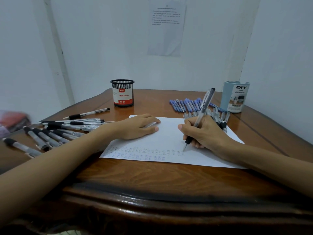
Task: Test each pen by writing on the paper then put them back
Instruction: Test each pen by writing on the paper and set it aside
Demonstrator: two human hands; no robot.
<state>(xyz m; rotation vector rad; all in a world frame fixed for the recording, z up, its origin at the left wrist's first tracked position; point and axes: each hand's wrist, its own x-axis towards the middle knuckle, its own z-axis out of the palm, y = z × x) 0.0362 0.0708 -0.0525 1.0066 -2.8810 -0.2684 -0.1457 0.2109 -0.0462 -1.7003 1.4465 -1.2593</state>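
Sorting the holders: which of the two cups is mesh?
The black cup labelled Ball Pens, on the left; the pale blue organizer has solid walls.

The white paper [169, 138] lies flat at the middle of the table, with rows of small written marks along its near edge. A clear pen [202, 109] with a black grip stands tilted in the right hand [205, 133], its tip touching the sheet at the end of the marks. Black-grip pens [55, 131] lie fanned along the left edge, one single pen [87, 113] beyond them. Blue pens [188, 104] lie in a row near the far right corner, with grey pens [220, 118] piled just beside the paper's right corner.
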